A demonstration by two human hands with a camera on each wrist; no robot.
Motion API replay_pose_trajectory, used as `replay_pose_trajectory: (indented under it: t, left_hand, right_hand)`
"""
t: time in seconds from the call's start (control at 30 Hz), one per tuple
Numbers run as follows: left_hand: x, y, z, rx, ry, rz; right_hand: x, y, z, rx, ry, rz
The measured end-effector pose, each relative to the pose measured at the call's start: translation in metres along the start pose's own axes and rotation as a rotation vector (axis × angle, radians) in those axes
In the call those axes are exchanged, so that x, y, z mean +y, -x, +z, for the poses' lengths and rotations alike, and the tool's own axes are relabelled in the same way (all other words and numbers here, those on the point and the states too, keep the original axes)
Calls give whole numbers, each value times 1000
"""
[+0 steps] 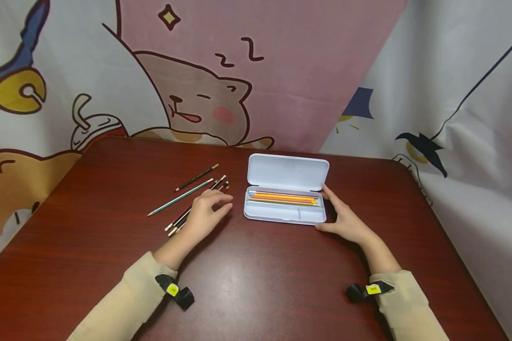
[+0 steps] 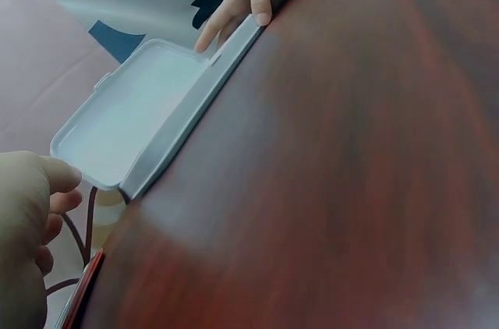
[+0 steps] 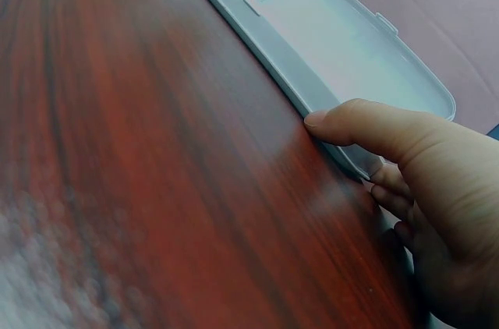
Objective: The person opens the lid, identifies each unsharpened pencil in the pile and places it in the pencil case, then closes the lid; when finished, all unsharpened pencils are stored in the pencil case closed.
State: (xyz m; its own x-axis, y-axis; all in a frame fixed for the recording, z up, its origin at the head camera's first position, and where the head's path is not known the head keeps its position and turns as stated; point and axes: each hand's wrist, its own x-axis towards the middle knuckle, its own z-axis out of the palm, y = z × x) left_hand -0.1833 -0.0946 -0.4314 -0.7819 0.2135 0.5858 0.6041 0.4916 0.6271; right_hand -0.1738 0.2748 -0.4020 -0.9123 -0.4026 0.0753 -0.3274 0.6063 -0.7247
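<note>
A white pencil case (image 1: 273, 213) lies with its lid (image 1: 288, 171) raised at the back. Inside its rear compartment is a row of yellow, orange, red and olive pencils (image 1: 283, 198). My right hand (image 1: 345, 222) holds the case's right end, thumb (image 3: 331, 122) at the front edge and fingers at the side. To the left of the case, my left hand (image 1: 206, 210) hovers over or rests on a bunch of dark pencils (image 1: 177, 223), partly covering them; no pencil shows between its thumb and fingers. A teal pencil (image 1: 179, 198) and a dark green pencil (image 1: 196, 178) lie beyond it.
The brown wooden table (image 1: 247, 284) reaches back to a curtain (image 1: 298, 85) printed with cartoon animals. Each sleeve has a small black camera strapped on, one on the left (image 1: 183, 297) and one on the right (image 1: 358, 292).
</note>
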Motion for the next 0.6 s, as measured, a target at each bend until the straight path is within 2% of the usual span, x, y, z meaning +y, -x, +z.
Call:
replay_pose_trajectory:
  t: [0.13, 0.27, 0.37, 0.5, 0.6]
  left_hand:
    - [-3, 9, -13, 26, -20, 22]
    - [-9, 17, -26, 43, -35, 27]
    - [-13, 24, -37, 45, -48, 8]
    - [-15, 33, -52, 43, -86, -38]
    - [-17, 39, -62, 46, -119, -65]
  right_hand:
    - [3, 0, 1, 3, -5, -6]
    - [27, -4, 5, 7, 6, -9]
    - [24, -3, 4, 6, 8, -5]
    - [0, 0, 1, 2, -6, 4]
    - [0, 0, 0, 1, -5, 5]
